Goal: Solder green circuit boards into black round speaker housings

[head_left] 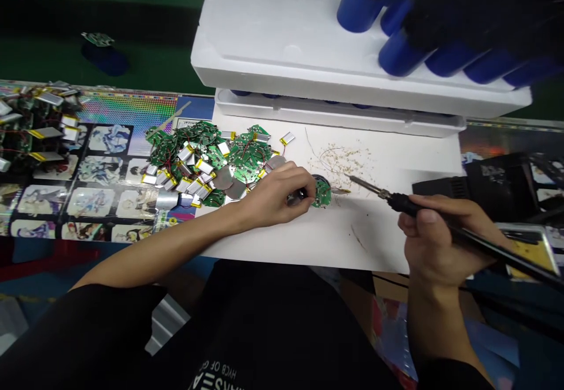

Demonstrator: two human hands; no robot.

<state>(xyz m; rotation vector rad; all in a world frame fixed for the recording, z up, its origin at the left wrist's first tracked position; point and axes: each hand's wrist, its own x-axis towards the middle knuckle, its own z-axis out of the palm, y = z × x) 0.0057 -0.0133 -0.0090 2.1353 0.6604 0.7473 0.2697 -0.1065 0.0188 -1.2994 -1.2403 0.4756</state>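
My right hand (440, 231) grips a soldering iron (399, 201) by its black handle, its metal tip pointing left above the white work surface (304, 240). My left hand (282, 193) is closed, thumb and fingertips together at the left edge of a round green circuit board (323, 192). A dark rim shows behind that board, and a dark part is half hidden inside the curled fingers. Right of the board lies a small thin piece (341, 191), close to the iron's tip but apart from it. Thin solder wire (332, 165) curls on the surface behind.
Left of my hand lies a pile of green circuit boards (251, 154) with silver battery cells (205, 167). More cells and boards (46, 133) lie far left. White foam trays (352, 93) with blue cylinders (359, 11) stand behind. A black holder (489, 175) and yellow sponge (531, 255) sit right.
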